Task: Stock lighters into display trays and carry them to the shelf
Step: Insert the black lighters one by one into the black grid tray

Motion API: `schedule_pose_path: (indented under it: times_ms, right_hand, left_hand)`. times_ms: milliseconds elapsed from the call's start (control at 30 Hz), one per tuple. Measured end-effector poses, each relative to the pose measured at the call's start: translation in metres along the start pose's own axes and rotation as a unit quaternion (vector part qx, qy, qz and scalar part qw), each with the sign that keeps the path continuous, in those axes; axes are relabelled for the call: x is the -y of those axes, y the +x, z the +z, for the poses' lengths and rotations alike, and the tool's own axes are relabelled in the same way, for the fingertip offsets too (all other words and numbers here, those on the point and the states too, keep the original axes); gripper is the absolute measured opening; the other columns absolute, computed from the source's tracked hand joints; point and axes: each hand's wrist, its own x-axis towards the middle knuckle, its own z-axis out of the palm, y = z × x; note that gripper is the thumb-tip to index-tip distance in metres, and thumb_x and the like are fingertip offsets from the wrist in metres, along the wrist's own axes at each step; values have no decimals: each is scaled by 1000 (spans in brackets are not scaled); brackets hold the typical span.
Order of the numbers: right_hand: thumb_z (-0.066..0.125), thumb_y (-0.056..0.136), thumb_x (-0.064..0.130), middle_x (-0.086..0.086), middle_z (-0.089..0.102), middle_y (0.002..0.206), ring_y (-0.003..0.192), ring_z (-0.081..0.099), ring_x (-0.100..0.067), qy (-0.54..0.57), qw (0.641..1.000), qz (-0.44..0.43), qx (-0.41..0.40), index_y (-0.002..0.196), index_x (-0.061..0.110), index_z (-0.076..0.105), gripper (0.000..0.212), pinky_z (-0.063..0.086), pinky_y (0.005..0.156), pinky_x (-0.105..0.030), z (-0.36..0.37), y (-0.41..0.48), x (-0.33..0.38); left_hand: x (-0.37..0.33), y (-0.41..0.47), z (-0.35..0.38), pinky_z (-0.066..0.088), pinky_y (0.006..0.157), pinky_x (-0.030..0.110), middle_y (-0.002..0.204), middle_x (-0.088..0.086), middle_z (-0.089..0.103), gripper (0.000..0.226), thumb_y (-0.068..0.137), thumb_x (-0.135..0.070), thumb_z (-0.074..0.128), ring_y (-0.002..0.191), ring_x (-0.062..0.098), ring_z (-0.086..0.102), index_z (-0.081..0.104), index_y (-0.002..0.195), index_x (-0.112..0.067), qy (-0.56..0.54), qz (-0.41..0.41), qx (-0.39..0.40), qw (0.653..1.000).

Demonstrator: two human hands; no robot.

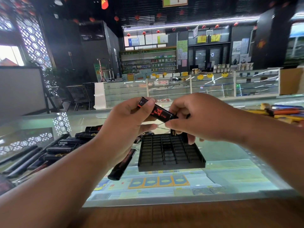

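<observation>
While a red-printed lighter (pixel 158 112) was held up over the glass counter (pixel 230 163), it was gripped at both ends and kept tilted, its orange-banded end raised to the left. That upper end was pinched by the left hand (pixel 130 124), the thumb laid along the top and the fingers curled beneath. The lower end was pinched between the thumb and forefinger of the right hand (pixel 204 119), whose remaining fingers were curled downward. The lighter was thus carried between the two hands, above and just behind the far edge of the tray (pixel 171 162).

The tray, black and divided into a grid of small slots, was set flat on the glass below the hands. A gold-marked lighter (pixel 173 133) was seen upright at its far right corner, directly under the right hand; whether it was touched by the lower fingers could not be told. The other slots appeared unfilled.

A loose lighter (pixel 122 165) was laid on the glass just left of the tray, partly hidden by the left wrist. A heap of black lighters (pixel 65 145) was spread further left, and coloured lighters (pixel 284 112) were piled at the far right. A wooden edge (pixel 181 214) was seen along the near side of the counter.
</observation>
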Motion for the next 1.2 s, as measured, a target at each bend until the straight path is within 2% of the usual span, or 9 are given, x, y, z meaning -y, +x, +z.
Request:
schedule_pose_path:
  times_ms: [233,400,600,733,767,867,967,1067,1200]
  right_hand:
    - [65,91,25,-3,68,57,44,64,-15,82,995,39,-39,90,21,61,6,43,40,-20,-9,2,-2]
    - [63,92,25,-2,71,63,50,66,-17,142,986,44,-69,93,20,64,6,44,41,-22,-15,1,-2]
    - [66,88,34,1,71,68,50,65,-15,126,985,43,-106,83,21,64,14,42,40,-24,-15,4,-7]
    - [69,87,24,-7,67,69,47,62,-11,90,990,24,-107,83,21,62,9,40,39,-17,-19,5,-10]
    - [69,87,22,-10,67,73,47,61,-9,77,992,17,-102,86,21,61,8,39,39,-14,-20,4,-11]
    - [73,84,23,-2,67,79,52,62,-6,36,996,4,-84,91,24,60,15,43,43,-14,-24,3,-11]
    - [77,79,26,8,67,85,65,63,-3,-12,997,-5,-72,87,29,62,17,51,57,-21,-26,2,-12]
    - [78,78,25,12,66,84,68,63,-5,-22,998,-7,-62,86,30,64,17,55,67,-29,-28,0,-12]
    - [79,78,23,13,66,83,67,62,0,-32,998,-10,-52,86,30,65,17,55,69,-30,-29,0,-13]
  left_hand:
    - [1,1,-2,56,72,24,80,-2,65,25,74,-33,68,76,10,64,72,93,-18,25,-23,-10,999]
    - [1,-2,2,60,78,32,77,-1,63,22,70,-31,71,68,9,62,72,88,-19,68,-33,19,997]
    - [3,-4,7,57,74,28,79,-8,66,33,61,-36,76,71,8,66,70,91,-25,136,-29,60,989]
    - [7,-2,5,55,83,40,78,-11,65,31,65,-33,84,74,11,64,69,92,-29,174,-27,76,981]
    - [8,-2,4,53,84,40,79,-11,66,28,69,-30,86,74,11,64,69,91,-31,191,-22,79,978]
    - [12,-2,4,50,76,19,81,-9,68,23,75,-27,82,73,4,62,67,92,-32,274,0,84,958]
    - [13,-3,4,46,72,8,87,-10,68,22,76,-34,80,76,-4,61,67,94,-36,355,2,106,929]
    - [14,-3,3,41,74,4,93,-14,65,22,77,-41,78,85,-7,58,66,96,-38,417,-10,128,900]
    - [13,-4,3,36,72,-1,94,-21,63,21,76,-47,76,89,-15,53,65,93,-41,461,-29,153,874]
